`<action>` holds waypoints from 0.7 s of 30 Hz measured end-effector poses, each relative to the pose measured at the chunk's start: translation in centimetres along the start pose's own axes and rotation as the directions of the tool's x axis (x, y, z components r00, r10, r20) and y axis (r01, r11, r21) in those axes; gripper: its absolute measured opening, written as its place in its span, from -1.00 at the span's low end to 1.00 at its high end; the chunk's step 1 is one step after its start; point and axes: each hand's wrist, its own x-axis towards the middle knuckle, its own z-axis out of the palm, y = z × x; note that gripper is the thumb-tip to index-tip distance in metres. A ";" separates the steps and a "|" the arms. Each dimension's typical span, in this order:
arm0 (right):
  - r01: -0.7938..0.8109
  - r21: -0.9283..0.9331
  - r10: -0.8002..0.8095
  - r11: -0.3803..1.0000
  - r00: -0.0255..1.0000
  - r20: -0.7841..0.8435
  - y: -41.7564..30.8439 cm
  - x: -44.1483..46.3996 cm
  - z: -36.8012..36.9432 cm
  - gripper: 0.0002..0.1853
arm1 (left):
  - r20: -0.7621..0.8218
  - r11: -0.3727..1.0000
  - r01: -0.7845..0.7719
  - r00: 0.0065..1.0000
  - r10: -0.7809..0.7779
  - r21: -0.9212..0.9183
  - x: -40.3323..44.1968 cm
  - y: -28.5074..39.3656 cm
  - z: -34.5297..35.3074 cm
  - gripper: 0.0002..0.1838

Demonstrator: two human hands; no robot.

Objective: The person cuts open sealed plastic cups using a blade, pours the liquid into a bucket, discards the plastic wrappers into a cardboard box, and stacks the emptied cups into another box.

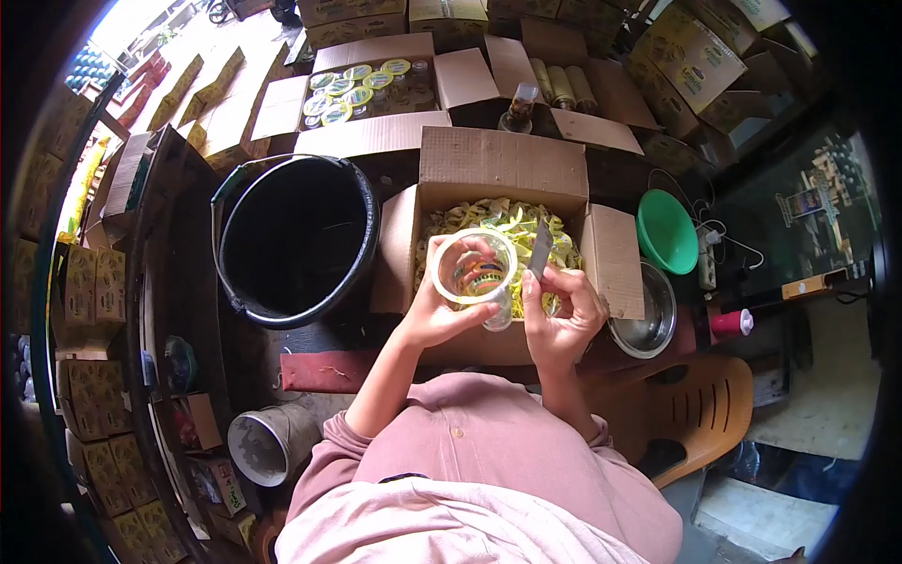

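My left hand (pixel 425 308) is wrapped around a clear plastic cup (pixel 474 299), its round rim tilted up toward me. Coloured print shows through the cup's wall, and a clear rounded part (pixel 499 318) sticks out below it. Between the thumb and fingers of my right hand (pixel 564 315) is a thin grey blade (pixel 541 249), pointing upward just right of the cup, apart from it. Both hands are over an open cardboard box (pixel 503 160) holding a heap of yellow-green scraps (pixel 512 218).
A black bucket (pixel 225 273) stands left of the box. To the right are a green bowl (pixel 667 232) and a metal bowl (pixel 662 329). Behind, a carton (pixel 371 132) holds several lidded cups, near a glass jar (pixel 518 113). An orange chair (pixel 714 404) is at lower right.
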 end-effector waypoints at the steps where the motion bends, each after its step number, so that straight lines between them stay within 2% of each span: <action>1: 0.008 -0.018 -0.008 1.000 1.000 0.002 -0.1 0.0 0.0 -0.84 | -0.021 0.999 -0.001 1.000 0.000 -0.047 0.0 -0.1 0.1 -0.21; 3: 0.022 -0.053 -0.022 0.998 1.000 0.005 -0.4 -0.1 0.1 -0.85 | -0.061 0.990 -0.003 0.998 -0.006 -0.139 0.1 0.0 0.4 -0.24; 4: 0.042 -0.078 -0.041 0.996 0.999 0.014 -0.5 -0.2 0.2 -0.85 | -0.047 0.997 -0.035 0.998 0.031 -0.074 0.1 0.1 0.5 -0.26; 6: 0.081 -0.126 -0.077 0.989 0.996 0.034 -0.7 -0.3 0.5 -0.84 | -0.056 0.997 -0.036 0.998 0.032 -0.072 0.0 0.4 0.8 -0.24; 10: 0.121 -0.111 -0.120 0.986 0.993 0.016 -0.4 -0.6 0.8 -0.82 | -0.036 0.995 -0.092 0.995 0.093 0.038 0.2 0.3 1.2 -0.22; 12: 0.150 -0.117 -0.150 0.982 0.989 0.012 -0.3 -0.6 0.8 -0.82 | -0.044 0.997 -0.073 0.996 0.075 0.032 0.2 0.3 1.3 -0.22; 15: 0.099 -0.116 -0.099 0.988 0.995 0.006 -0.4 -0.8 0.8 -0.80 | -0.054 0.997 -0.055 0.997 0.058 0.051 0.2 0.4 1.2 -0.23; 19: 0.122 -0.123 -0.125 0.985 0.992 -0.012 -0.5 -0.9 0.7 -0.80 | -0.078 0.995 -0.054 0.995 0.060 0.083 0.2 0.2 1.1 -0.25; 21: 0.129 -0.127 -0.132 0.984 0.991 -0.017 -0.6 -0.9 0.7 -0.80 | -0.096 0.982 -0.098 0.989 0.114 0.163 0.3 0.1 1.1 -0.25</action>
